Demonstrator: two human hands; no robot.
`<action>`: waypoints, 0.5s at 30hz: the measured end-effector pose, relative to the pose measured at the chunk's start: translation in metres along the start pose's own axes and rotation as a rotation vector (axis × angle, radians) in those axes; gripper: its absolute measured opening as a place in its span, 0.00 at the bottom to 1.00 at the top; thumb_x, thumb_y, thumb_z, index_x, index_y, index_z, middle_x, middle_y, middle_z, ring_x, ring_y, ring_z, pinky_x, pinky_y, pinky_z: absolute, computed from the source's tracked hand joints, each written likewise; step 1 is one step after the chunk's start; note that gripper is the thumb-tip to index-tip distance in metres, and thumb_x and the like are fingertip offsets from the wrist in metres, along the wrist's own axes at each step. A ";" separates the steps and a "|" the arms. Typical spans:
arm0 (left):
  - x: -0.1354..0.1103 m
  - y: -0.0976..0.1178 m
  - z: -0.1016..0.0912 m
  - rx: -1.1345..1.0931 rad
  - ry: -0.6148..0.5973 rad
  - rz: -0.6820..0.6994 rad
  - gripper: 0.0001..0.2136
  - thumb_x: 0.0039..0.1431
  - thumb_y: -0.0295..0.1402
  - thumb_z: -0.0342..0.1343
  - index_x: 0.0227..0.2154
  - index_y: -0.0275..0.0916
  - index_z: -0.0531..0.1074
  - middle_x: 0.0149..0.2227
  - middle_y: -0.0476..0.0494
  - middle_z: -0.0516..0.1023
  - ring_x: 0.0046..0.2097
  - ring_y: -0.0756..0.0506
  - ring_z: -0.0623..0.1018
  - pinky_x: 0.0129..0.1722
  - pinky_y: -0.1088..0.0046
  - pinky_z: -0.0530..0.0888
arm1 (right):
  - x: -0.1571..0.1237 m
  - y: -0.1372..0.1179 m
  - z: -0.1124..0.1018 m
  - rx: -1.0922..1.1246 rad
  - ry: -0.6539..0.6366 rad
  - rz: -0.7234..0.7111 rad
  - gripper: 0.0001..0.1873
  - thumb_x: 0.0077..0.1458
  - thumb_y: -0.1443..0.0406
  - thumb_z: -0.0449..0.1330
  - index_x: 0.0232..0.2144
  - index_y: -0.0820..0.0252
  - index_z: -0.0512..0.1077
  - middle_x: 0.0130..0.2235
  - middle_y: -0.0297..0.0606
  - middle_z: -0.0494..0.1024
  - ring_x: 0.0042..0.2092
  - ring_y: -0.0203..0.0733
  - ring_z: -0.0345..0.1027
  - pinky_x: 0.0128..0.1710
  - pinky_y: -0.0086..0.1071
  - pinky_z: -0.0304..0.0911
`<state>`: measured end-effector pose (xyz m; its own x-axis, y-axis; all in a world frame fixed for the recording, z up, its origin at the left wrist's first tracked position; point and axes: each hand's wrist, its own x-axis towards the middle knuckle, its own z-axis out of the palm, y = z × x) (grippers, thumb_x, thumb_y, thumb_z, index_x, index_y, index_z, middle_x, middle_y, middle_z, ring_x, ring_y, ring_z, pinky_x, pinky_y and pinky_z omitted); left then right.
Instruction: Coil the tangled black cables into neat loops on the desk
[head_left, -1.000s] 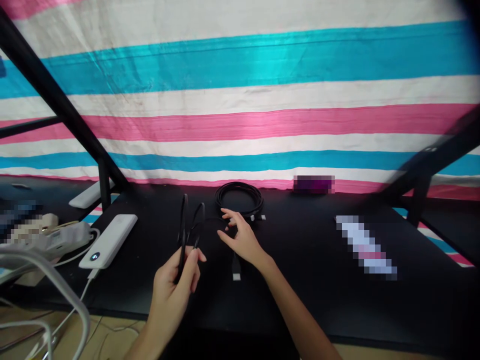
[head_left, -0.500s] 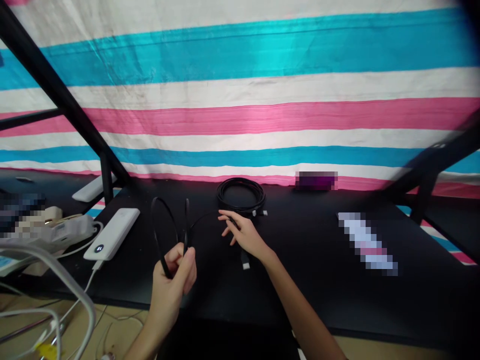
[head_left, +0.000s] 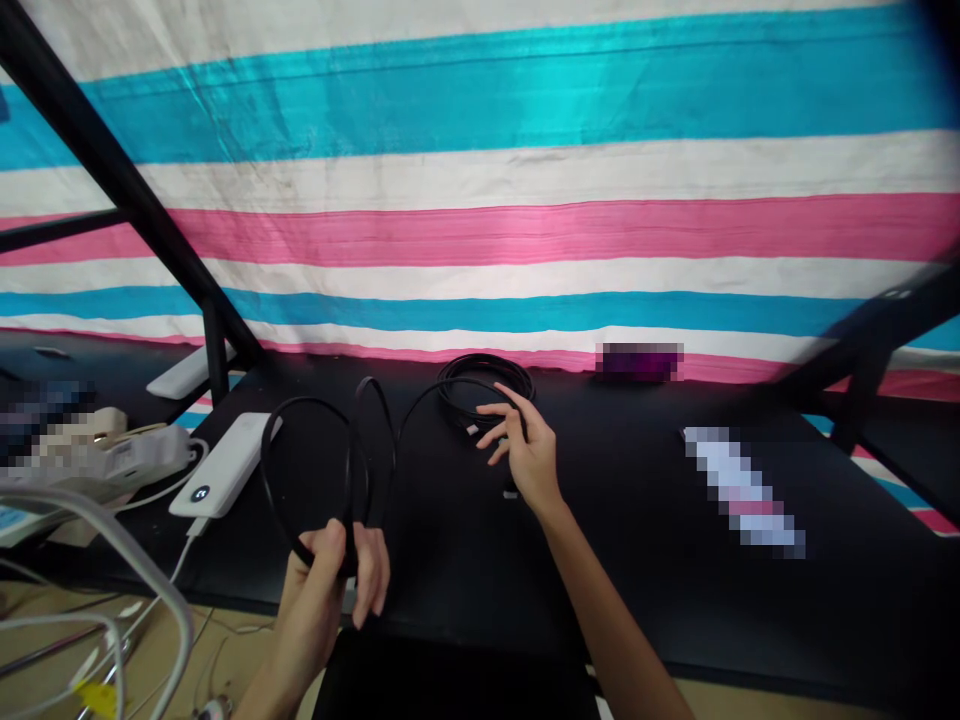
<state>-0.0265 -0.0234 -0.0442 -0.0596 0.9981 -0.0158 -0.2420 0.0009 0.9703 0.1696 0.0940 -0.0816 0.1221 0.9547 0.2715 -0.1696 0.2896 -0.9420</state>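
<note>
My left hand point(head_left: 334, 575) pinches a black cable point(head_left: 315, 470) near the front edge of the black table point(head_left: 637, 560), and the cable stands up from it in loops. The same cable arcs right to my right hand point(head_left: 525, 450), whose thumb and forefinger guide it while the other fingers spread. Its plug end hangs below my right hand, mostly hidden. A second black cable, coiled point(head_left: 487, 385), lies flat on the table just behind my right hand.
A white power bank point(head_left: 225, 465) with a white lead lies left of the loops. Another white slab point(head_left: 180, 372) rests behind a black frame post point(head_left: 214, 355). White plugs and cords crowd the far left. A striped cloth hangs behind the table.
My left hand dropped toward the table's front edge and the loops it holds grew wider. My right hand moved right and back, drawing the cable with it.
</note>
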 end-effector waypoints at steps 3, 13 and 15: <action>0.001 -0.002 0.000 0.094 -0.065 -0.013 0.33 0.59 0.57 0.40 0.06 0.42 0.66 0.10 0.43 0.64 0.19 0.46 0.66 0.24 0.67 0.64 | 0.002 -0.002 -0.002 0.061 0.102 -0.030 0.20 0.59 0.54 0.53 0.51 0.55 0.68 0.34 0.33 0.77 0.20 0.31 0.69 0.12 0.23 0.63; 0.006 0.007 -0.005 0.192 -0.019 0.163 0.29 0.60 0.56 0.39 0.22 0.39 0.73 0.17 0.45 0.74 0.23 0.46 0.73 0.24 0.73 0.67 | 0.018 -0.012 -0.024 0.243 0.429 -0.072 0.18 0.55 0.49 0.57 0.39 0.56 0.67 0.29 0.25 0.66 0.16 0.23 0.58 0.08 0.19 0.54; 0.004 0.006 -0.007 0.098 -0.024 0.135 0.24 0.61 0.54 0.42 0.26 0.40 0.71 0.13 0.50 0.69 0.17 0.50 0.66 0.19 0.76 0.62 | 0.021 -0.014 -0.030 0.275 0.488 -0.076 0.20 0.52 0.47 0.58 0.32 0.57 0.64 0.29 0.24 0.66 0.15 0.22 0.56 0.08 0.19 0.53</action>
<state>-0.0349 -0.0194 -0.0406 -0.0615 0.9907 0.1214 -0.1379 -0.1288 0.9820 0.2039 0.1083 -0.0687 0.5705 0.8070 0.1524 -0.3834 0.4258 -0.8196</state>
